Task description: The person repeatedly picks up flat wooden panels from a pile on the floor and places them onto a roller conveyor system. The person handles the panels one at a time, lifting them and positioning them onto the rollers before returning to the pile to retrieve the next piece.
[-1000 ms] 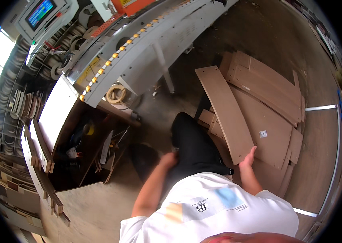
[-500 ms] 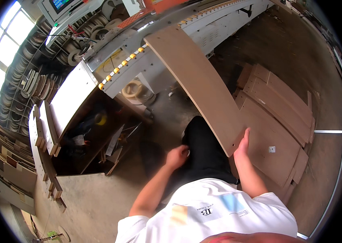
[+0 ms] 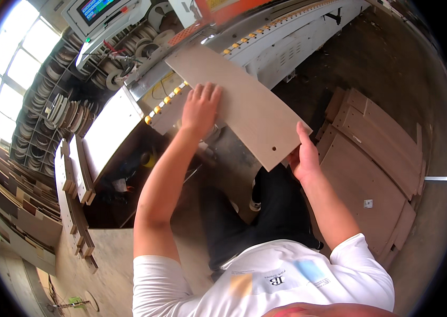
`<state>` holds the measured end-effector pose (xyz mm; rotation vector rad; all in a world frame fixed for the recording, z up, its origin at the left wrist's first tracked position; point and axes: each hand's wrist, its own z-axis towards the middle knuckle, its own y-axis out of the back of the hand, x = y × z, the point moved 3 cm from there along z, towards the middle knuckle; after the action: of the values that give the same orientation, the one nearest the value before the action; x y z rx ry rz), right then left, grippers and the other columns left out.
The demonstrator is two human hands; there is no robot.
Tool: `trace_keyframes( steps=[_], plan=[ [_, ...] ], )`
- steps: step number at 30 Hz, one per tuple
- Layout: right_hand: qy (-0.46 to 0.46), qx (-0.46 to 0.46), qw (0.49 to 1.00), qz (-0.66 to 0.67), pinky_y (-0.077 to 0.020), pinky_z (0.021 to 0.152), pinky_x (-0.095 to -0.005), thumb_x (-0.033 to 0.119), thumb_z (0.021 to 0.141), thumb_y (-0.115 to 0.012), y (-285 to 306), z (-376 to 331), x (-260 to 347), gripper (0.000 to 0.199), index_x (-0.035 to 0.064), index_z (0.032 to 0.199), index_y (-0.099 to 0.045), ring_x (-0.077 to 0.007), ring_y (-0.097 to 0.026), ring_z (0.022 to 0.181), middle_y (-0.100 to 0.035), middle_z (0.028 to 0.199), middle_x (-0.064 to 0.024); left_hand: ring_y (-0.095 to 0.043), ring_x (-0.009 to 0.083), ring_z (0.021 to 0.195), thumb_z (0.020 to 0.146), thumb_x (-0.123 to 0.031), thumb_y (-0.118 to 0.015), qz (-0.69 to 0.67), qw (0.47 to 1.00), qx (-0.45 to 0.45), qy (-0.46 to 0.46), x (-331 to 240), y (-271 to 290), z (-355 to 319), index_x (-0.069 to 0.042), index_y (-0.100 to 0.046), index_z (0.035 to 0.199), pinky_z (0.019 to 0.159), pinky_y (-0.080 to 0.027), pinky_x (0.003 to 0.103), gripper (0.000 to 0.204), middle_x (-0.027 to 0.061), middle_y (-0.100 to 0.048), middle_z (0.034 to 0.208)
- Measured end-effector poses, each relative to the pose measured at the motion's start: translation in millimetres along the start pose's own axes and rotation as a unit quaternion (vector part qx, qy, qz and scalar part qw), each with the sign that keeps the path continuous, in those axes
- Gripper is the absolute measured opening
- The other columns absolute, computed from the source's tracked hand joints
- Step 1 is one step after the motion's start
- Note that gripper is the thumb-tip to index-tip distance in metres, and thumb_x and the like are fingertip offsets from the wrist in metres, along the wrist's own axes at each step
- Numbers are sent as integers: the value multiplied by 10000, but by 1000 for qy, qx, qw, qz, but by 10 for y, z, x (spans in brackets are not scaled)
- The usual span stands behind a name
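A long brown board panel (image 3: 252,100) with a small hole at its near end slants away from me, its far end on the grey machine (image 3: 281,61). My right hand (image 3: 305,156) grips the panel's near right corner, thumb up along the end and fingers partly hidden underneath. My left hand (image 3: 201,108) lies over the panel's left edge further along, fingers stretched out on its top face. The left thumb is hidden.
Yellow rollers (image 3: 168,100) line the machine's near edge. Stacked brown panels (image 3: 363,174) lie at right. A white-topped table (image 3: 112,132) with board strips stands at left, before a rack of edge-band rolls (image 3: 38,116). A control screen (image 3: 96,9) is at upper left.
My left hand has come up from beside my leg onto the panel's left edge. The panel's near end and my right hand have risen and moved forward, toward the machine.
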<state>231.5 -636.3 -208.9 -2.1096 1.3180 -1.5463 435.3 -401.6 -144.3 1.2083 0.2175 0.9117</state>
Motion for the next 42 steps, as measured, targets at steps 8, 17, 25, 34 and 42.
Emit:
trace_keyframes(
  steps=[8,17,25,34,42],
  plan=[
    [52,147,988,-22,-557,912,-328,462,1086,-608,262,268,-104,420,107,1304,-663,-155,-714,1051,-755,1235,-58,-565,351,1401,757,-117,-848,21,999,40,-1,281,-280,461,-137,-477,1555,1075,-558,428,880,156,-559,1524],
    [20,77,963,-258,-540,866,-278,325,1080,-642,1502,160,-1301,271,73,1175,-669,-112,-696,963,-776,1104,-61,-563,376,1428,782,-92,-819,42,999,-8,1,482,-634,789,-168,-469,1569,1125,-532,437,864,178,-561,1548],
    [127,109,890,-424,-574,789,-270,265,995,-763,1454,150,-1332,236,58,1090,-704,-114,-741,826,-784,915,-52,-604,394,1385,801,-8,-723,15,999,-27,20,480,-781,1053,-156,-511,1557,1064,-574,452,799,196,-589,1529],
    [161,111,878,-437,-594,725,-287,286,942,-812,1429,135,-1299,266,70,1073,-728,-135,-766,773,-795,886,-55,-649,315,1277,790,-112,-809,52,997,-57,-11,249,-920,1548,-133,-535,1488,904,-636,390,749,138,-643,1390],
    [174,113,876,-435,-600,732,-300,283,942,-807,1444,133,-1244,262,78,1084,-728,-156,-773,787,-798,920,-60,-643,316,1299,835,-158,-795,37,999,-37,2,36,-1107,2159,-149,-531,1498,989,-603,408,713,114,-641,1416]
  ],
)
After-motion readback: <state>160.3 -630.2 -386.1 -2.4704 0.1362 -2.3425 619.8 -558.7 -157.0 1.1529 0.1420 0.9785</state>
